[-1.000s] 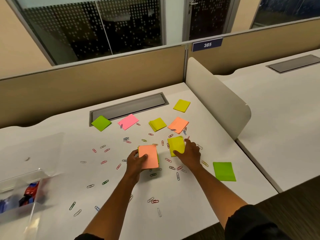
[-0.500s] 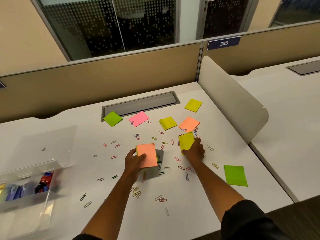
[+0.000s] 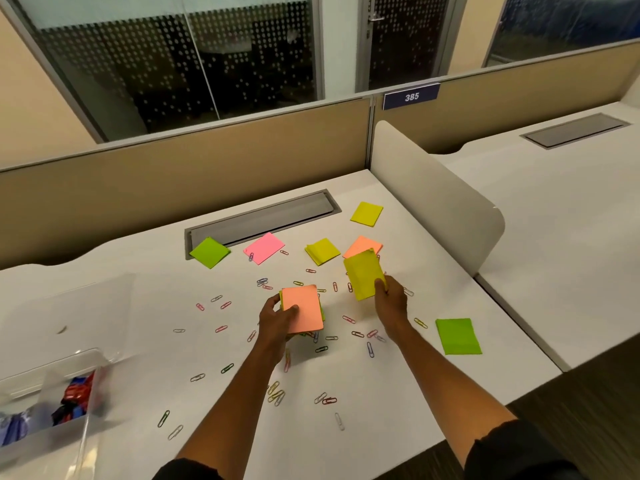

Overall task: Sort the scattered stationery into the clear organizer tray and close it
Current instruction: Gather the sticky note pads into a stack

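White "385" on a blue nameplate (image 3: pixel 411 96), fixed seemingly atop the tan partition (image 3: pixel 194 174)

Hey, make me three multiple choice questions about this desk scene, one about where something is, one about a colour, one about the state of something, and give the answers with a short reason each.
1. Where does the clear organizer tray sit on the desk?
A. at the near left
B. at the far right
C. against the back partition

2. What colour is the top pad of the stack in the left hand?
A. pink
B. orange
C. green

3. What is the state of the yellow pad at the right hand?
A. lying flat on the desk, untouched
B. already in the tray
C. gripped and tilted up off the desk

Answers:
1 A, the tray shows at the lower left edge of the view, near the person.
2 B, the top sheet is orange, with green edges showing beneath it.
3 C, the fingers curl round its lower edge and it stands at an angle above the paper clips.
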A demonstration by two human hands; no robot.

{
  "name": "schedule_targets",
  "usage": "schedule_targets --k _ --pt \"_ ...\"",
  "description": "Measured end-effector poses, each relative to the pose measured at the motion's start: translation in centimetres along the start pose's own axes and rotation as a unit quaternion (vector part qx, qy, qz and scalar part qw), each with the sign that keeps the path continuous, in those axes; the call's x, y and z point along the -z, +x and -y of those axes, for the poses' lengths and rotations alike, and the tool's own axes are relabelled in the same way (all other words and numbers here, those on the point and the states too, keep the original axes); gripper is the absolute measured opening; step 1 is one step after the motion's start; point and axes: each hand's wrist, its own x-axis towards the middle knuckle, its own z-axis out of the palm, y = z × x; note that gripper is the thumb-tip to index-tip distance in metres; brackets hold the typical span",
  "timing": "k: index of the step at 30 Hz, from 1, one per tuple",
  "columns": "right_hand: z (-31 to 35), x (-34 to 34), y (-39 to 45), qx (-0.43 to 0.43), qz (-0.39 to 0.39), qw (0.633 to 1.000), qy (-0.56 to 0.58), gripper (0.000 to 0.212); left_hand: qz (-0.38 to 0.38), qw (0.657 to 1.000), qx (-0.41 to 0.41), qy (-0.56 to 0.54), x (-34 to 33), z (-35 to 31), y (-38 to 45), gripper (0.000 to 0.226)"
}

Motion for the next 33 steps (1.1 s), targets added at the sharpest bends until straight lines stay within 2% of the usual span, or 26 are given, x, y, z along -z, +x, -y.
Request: schedule_targets --k 7,13,17,20,24,28,33 --pt "0.6 -0.8 -3.1 -0.017 0.093 0.987 0.128 0.017 0.047 0.998 0.008 -0.044 -1.1 0.6 -0.4 0.041" --pt "1.8 -1.9 -5.2 0.005 0.121 0.986 0.115 0.027 0.054 0.997 0.018 -0.049 -1.3 -0.2 -0.6 0.045" --pt "2.2 -2.9 -6.2 0.027 0.132 0.989 0.065 0.039 0.063 0.998 -0.002 -0.028 -1.5 -0.5 -0.7 0.046" --pt "2.5 -3.5 -6.6 0.041 0.122 0.991 0.030 0.043 0.064 0.998 -0.012 -0.026 -1.7 -0.3 -0.5 0.049" --pt "2.2 -4.1 -6.9 0.081 0.114 0.990 -0.024 0.032 0.061 0.997 -0.034 -0.022 -2.3 0.0 -0.1 0.047" --pt "1.9 -3.3 -6.6 0.109 0.062 0.991 -0.048 0.022 0.054 0.997 -0.046 0.000 -2.5 0.5 0.5 0.047" --pt "0.1 0.7 -4.7 0.082 -0.030 0.993 -0.084 0.020 0.057 0.998 -0.040 0.006 -2.6 1.0 1.2 0.047"
